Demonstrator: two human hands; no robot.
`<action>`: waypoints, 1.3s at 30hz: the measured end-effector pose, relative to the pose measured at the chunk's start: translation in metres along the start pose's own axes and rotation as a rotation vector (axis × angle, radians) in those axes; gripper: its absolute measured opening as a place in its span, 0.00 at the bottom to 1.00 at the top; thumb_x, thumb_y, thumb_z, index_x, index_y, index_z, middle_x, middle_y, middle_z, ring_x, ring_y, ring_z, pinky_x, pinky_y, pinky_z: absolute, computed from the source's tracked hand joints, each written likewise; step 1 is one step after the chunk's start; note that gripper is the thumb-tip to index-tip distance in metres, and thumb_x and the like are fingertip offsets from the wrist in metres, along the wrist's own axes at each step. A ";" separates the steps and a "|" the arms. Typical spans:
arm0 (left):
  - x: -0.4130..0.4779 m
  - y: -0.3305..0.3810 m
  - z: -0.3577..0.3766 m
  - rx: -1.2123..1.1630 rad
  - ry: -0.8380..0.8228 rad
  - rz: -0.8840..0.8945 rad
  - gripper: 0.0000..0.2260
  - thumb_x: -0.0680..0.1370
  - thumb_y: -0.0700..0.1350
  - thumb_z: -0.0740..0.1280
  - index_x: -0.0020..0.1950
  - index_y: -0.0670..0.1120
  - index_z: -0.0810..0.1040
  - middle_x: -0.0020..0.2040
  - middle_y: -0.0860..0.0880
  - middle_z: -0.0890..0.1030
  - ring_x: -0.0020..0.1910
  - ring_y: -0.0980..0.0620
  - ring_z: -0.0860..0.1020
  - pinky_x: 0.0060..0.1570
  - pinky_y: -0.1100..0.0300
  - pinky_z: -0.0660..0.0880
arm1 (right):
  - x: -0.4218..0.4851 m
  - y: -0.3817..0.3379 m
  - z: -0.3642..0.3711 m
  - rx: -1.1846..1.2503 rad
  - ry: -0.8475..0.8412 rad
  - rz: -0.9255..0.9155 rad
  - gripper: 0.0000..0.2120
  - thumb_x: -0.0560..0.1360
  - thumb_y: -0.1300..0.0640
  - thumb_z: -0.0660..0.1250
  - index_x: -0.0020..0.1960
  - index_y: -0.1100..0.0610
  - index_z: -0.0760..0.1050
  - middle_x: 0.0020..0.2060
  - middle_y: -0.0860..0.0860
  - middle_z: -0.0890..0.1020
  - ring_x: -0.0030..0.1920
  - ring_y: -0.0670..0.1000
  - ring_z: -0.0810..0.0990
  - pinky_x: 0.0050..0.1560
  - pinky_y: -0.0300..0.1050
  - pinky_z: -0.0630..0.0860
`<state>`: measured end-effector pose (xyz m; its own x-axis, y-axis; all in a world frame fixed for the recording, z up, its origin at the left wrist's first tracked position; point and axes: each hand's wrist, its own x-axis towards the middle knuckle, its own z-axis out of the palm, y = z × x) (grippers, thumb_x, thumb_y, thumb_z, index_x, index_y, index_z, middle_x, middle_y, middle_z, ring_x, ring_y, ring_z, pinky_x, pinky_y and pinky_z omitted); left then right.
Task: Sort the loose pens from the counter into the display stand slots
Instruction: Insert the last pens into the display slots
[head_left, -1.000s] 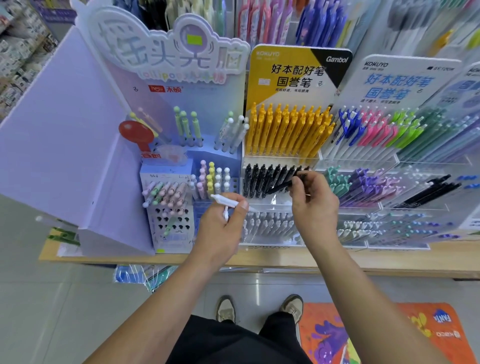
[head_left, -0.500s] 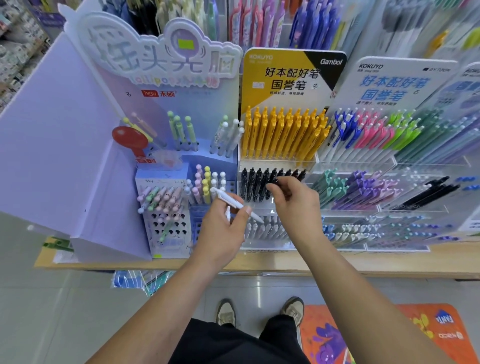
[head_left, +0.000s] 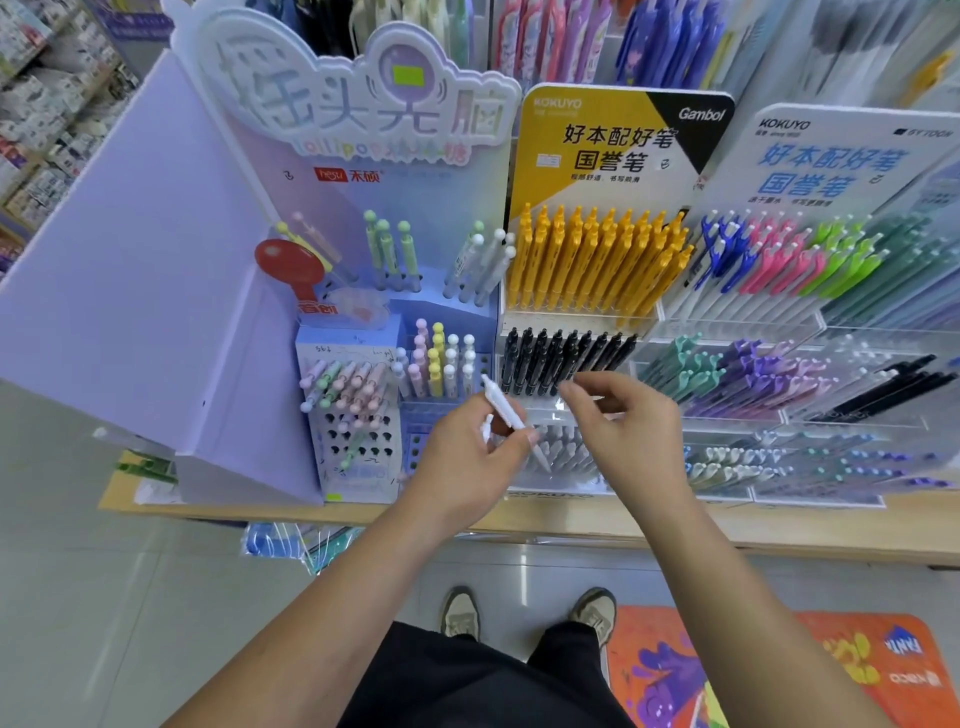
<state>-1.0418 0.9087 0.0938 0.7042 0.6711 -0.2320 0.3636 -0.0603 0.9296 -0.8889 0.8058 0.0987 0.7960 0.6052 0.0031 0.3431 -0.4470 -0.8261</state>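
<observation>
1. Your left hand (head_left: 462, 467) reaches in from the lower left on a bare forearm. Its back faces the camera, and it is held in front of the lower tiers of the display.
2. Its thumb and curled fingers pinch a slim white plastic pen (head_left: 503, 405). The pen lies tilted, with the button end up and to the left and the writing tip down and to the right, past the thumb.
3. Your right hand (head_left: 639, 436) comes in from the lower right and hangs just beside the left, near the pen but apart from it. Its fingers (head_left: 582, 389) are loosely bent and spread, with nothing visible between them.
4. The clear acrylic tiered display stand (head_left: 670, 322) rests on the pale wooden counter (head_left: 571, 519). Its top tier holds a dense row of yellow click pens (head_left: 597, 260), upright and leaning back.
5. The second tier, just above your right fingertips, holds a row of black click pens (head_left: 566, 358) set side by side.
6. The tier behind both hands holds pale grey-white pens (head_left: 563, 447), partly hidden by the hands.
7. To the right of the black row, teal pens (head_left: 675, 364) and purple pens (head_left: 753, 374) lie slanted in adjoining compartments.
8. On the left stands a lilac cardboard display stand (head_left: 156, 312). Pastel ball-topped pens (head_left: 348, 384) sit in its perforated front block, with dark holes showing below them.
</observation>
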 end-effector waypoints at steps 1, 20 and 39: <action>0.000 0.001 0.002 0.002 -0.034 0.000 0.04 0.81 0.49 0.73 0.54 0.55 0.80 0.43 0.57 0.82 0.36 0.63 0.78 0.41 0.59 0.76 | -0.008 -0.010 -0.004 0.138 -0.087 0.035 0.10 0.76 0.49 0.75 0.56 0.51 0.85 0.45 0.43 0.86 0.43 0.44 0.84 0.44 0.45 0.81; -0.015 -0.027 -0.011 -0.116 -0.008 -0.160 0.15 0.89 0.49 0.55 0.49 0.45 0.76 0.57 0.46 0.83 0.47 0.43 0.82 0.50 0.47 0.81 | -0.044 0.035 -0.017 0.580 -0.062 0.210 0.04 0.78 0.63 0.73 0.50 0.56 0.84 0.39 0.60 0.83 0.37 0.55 0.82 0.43 0.49 0.81; 0.000 -0.033 0.007 0.309 0.087 0.128 0.12 0.80 0.40 0.73 0.62 0.50 0.82 0.48 0.58 0.80 0.47 0.57 0.79 0.53 0.57 0.79 | -0.056 0.062 0.025 0.267 -0.037 0.152 0.09 0.77 0.61 0.74 0.57 0.56 0.85 0.47 0.41 0.86 0.48 0.37 0.84 0.52 0.30 0.76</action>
<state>-1.0495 0.9052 0.0606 0.7062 0.7033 -0.0816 0.4530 -0.3602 0.8155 -0.9246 0.7599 0.0331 0.8075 0.5709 -0.1482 0.0748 -0.3484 -0.9343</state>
